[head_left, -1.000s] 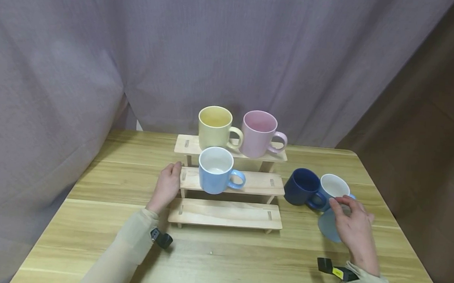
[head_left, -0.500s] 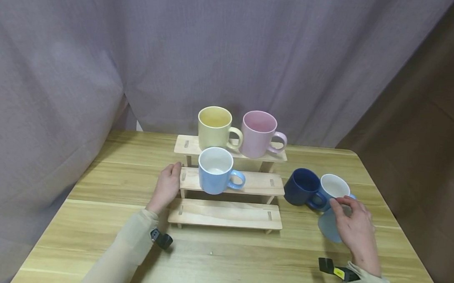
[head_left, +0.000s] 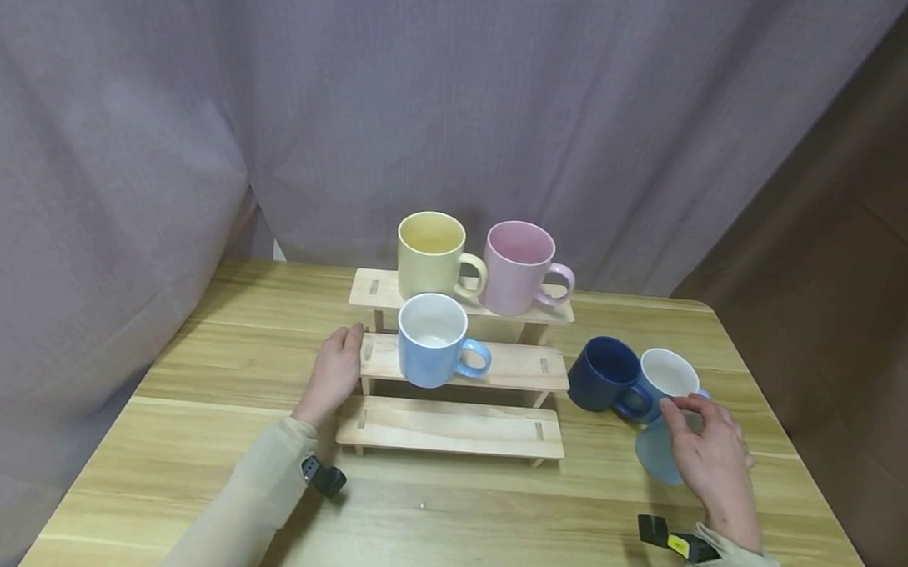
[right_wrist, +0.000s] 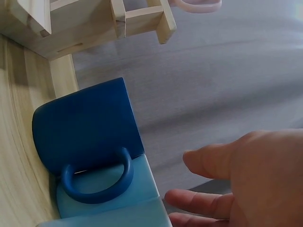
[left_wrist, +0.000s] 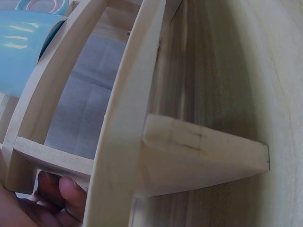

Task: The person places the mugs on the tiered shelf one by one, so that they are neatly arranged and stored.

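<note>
A three-tier wooden display rack [head_left: 449, 427] stands on the table. My left hand [head_left: 336, 371] grips its middle tier at the left end, and the left wrist view shows curled fingers [left_wrist: 68, 191] under the wood. On that tier stands a light blue mug [head_left: 431, 349] with a white inside. To the right, my right hand [head_left: 711, 455] is over a grey-blue mug [head_left: 654, 457], partly hiding it. In the right wrist view its thumb [right_wrist: 208, 161] and fingers are spread apart, fingertips right at a pale rim. Behind are a navy mug [head_left: 601, 376] and another blue mug [head_left: 668, 374].
A yellow mug [head_left: 428, 262] and a pink mug [head_left: 516, 273] stand on the rack's top tier, handles to the right. Behind the wooden table [head_left: 491, 518] hangs a grey curtain [head_left: 430, 107], with darker cloth [head_left: 837, 272] along the right side.
</note>
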### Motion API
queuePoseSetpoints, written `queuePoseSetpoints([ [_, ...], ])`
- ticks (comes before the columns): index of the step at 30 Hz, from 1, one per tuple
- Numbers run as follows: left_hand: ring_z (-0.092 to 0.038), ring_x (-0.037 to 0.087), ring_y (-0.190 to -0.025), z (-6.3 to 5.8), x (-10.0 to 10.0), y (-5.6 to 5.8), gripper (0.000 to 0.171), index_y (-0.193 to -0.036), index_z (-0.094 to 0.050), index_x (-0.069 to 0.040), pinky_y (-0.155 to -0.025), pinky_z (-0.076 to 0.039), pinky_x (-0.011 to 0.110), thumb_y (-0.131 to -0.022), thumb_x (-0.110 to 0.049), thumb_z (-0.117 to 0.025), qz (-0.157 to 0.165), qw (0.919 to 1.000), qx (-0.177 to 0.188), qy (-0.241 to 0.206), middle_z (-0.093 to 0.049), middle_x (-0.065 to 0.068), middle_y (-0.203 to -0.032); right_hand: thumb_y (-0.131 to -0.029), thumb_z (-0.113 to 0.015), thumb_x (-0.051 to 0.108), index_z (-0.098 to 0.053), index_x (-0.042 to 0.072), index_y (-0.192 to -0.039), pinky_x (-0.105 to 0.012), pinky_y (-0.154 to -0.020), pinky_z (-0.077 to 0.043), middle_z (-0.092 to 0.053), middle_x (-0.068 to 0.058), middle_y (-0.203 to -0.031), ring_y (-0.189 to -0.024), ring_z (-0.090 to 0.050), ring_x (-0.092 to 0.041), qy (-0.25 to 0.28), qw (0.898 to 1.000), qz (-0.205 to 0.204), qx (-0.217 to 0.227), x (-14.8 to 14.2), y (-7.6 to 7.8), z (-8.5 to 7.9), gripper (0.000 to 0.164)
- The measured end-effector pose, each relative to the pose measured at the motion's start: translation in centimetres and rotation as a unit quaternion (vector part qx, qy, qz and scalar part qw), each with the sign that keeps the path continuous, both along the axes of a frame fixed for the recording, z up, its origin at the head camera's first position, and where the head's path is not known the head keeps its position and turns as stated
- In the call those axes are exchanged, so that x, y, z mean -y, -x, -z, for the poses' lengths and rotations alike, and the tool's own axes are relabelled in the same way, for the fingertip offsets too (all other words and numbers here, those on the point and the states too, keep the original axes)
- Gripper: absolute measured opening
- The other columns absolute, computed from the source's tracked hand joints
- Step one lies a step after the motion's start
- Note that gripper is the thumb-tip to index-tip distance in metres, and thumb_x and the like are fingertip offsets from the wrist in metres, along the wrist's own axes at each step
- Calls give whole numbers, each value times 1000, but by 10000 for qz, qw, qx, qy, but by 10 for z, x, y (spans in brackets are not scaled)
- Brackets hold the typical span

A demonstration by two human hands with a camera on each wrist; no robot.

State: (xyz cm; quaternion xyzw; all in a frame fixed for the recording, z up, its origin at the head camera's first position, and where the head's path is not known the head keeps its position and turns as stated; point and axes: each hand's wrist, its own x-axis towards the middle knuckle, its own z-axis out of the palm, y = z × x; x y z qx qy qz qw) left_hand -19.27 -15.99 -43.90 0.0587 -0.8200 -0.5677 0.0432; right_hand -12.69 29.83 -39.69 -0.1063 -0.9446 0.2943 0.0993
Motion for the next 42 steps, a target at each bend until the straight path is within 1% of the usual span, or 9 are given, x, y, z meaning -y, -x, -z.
queuePoseSetpoints([
  [2, -39, 17, -53, 0, 0, 0, 48, -86, -49, -6, -47, -38, 30, -106, -44, -27, 2, 10000, 1, -10, -41, 3, -67, -101, -45, 41, -56, -3, -122, -69, -83, -21, -37, -37, -136, -123, -30, -56, 8, 10000, 9, 26, 0, 0, 0, 50],
  [13, -40, 16, -49, 0, 0, 1, 44, -84, -48, -6, -44, -37, 29, -106, -40, -30, -17, 9997, 19, -252, -44, 3, -64, -101, -45, 41, -54, -4, -124, -70, -85, -22, -35, -37, -137, -124, -27, -57, 32, 9998, 125, 118, -2, -2, -3, 51],
  [17, -42, 17, -50, 0, 0, 1, 44, -85, -49, -5, -45, -39, 29, -106, -40, -30, -15, 9997, 16, -226, -44, 4, -65, -101, -45, 41, -53, -6, -126, -69, -88, -22, -34, -36, -138, -125, -26, -56, 113, 9995, 221, 175, -5, -2, -3, 53],
  [22, -47, 19, -50, 0, 0, 2, 46, -90, -52, -4, -46, -43, 31, -106, -40, -29, -5, 9998, 88, -182, -47, 6, -66, -101, -46, 38, -51, -9, -126, -66, -95, -25, -35, -38, -136, -125, -27, -57, 156, 9996, 209, 88, -8, -3, -2, 53],
  [27, -49, 20, -51, 0, -1, 1, 48, -91, -54, -3, -48, -44, 32, -106, -41, -28, -33, 9999, 95, -123, -48, 7, -67, -101, -46, 37, -50, -10, -126, -64, -95, -27, -36, -39, -135, -124, -27, -56, 210, 9994, 244, 128, -9, -4, -3, 53],
  [31, -49, 20, -51, 1, -1, 1, 46, -90, -53, -4, -47, -45, 33, -106, -39, -29, -45, 9999, 108, -124, -48, 7, -67, -101, -43, 40, -43, -11, -134, -65, -99, -27, -32, -40, -137, -127, -26, -55, 423, 9971, 474, 423, -11, -4, -6, 61],
  [34, -50, 20, -51, 0, -2, 1, 44, -90, -53, -4, -48, -45, 33, -106, -38, -29, -41, 9998, 135, -139, -48, 7, -67, -101, -41, 43, -31, -13, -140, -65, -103, -25, -28, -41, -139, -128, -27, -56, 626, 9939, 665, 626, -14, -5, -7, 69],
  [38, -49, 20, -51, 0, -1, 1, 44, -92, -53, -4, -48, -45, 33, -106, -38, -29, -56, 9998, 142, -146, -48, 7, -67, -102, -40, 43, -22, -15, -143, -63, -102, -28, -27, -41, -138, -125, -31, -54, 745, 9924, 766, 615, -18, -7, -6, 73],
  [42, -49, 20, -51, -1, -1, 0, 47, -93, -54, -3, -48, -45, 33, -106, -40, -29, -68, 9997, 139, -172, -48, 7, -67, -103, -36, 41, -23, -15, -142, -62, -101, -29, -30, -39, -138, -125, -33, -53, 729, 9925, 764, 608, -23, -11, -3, 69],
])
